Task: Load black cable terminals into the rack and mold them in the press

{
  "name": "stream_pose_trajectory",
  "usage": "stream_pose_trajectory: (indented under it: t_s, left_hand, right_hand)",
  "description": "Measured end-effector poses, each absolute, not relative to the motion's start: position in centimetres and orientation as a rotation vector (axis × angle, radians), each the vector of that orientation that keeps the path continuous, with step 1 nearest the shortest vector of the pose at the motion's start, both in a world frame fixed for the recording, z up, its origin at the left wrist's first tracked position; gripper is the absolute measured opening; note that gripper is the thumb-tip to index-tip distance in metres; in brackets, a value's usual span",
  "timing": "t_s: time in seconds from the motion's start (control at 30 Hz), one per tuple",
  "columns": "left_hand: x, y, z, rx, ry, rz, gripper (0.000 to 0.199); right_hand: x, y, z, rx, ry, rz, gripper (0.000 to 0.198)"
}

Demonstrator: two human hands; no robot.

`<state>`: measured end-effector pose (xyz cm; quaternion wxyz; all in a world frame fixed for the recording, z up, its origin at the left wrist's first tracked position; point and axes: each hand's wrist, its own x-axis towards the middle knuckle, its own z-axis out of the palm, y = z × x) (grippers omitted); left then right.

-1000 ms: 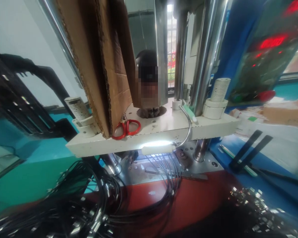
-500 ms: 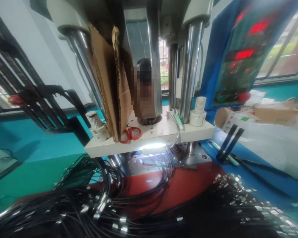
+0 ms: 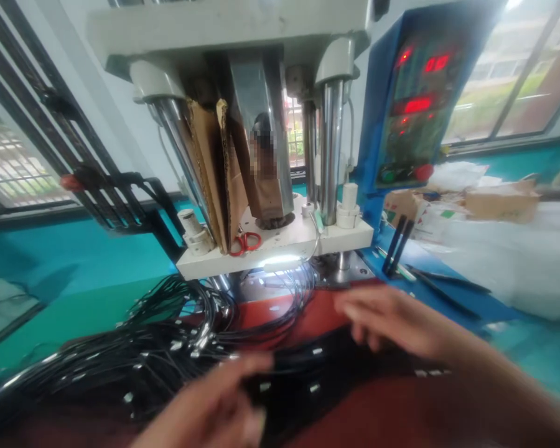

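A dense bundle of black cables [image 3: 298, 373] with small bright metal ends lies over the red work surface [image 3: 382, 410]. My left hand [image 3: 224, 398] is at the lower middle, against the cables. Motion smears its fingers, so its grip is unclear. On the bundle's right part sits my right hand [image 3: 382, 314], its fingers curled round the dark cables, somewhat blurred. Behind the hands, thinner cable loops [image 3: 303, 292] run under the white press plate [image 3: 275, 252], where a lit lamp [image 3: 282, 262] hangs on its front edge.
Red-handled scissors [image 3: 246, 243] and folded cardboard [image 3: 214, 186] rest on the press plate between steel columns. A blue control box [image 3: 408, 112] with red displays stands at right. Beside it are black-handled tools [image 3: 398, 246] and white bags [image 3: 485, 261]. More cables [image 3: 98, 361] lie heaped at left.
Both my hands have come into view over the cables. The cable ends heaped at the right are largely gone from there, and red surface shows instead. My view has tilted up and shifted right.
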<state>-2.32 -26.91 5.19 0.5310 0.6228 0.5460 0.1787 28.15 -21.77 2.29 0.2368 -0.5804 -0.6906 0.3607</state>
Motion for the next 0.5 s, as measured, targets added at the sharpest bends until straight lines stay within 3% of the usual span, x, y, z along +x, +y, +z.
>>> stream_pose_trajectory:
  t_s: [0.13,0.3,0.5]
  left_hand:
    - [2.7,-19.7,3.5,1.252,1.184,0.598,0.05]
    - [5.6,-15.9,1.2,1.169,1.134,0.626,0.029]
    - [4.8,-16.7,2.6,1.153,1.139,0.702,0.027]
  right_hand:
    - [24.2,-14.3,2.5,-1.722,-1.693,1.074,0.027]
    - [22.2,-12.3,0.7,-1.713,-1.497,1.135,0.024]
    - [22.4,-12.8,-0.1,-1.456,-1.288,1.396,0.024]
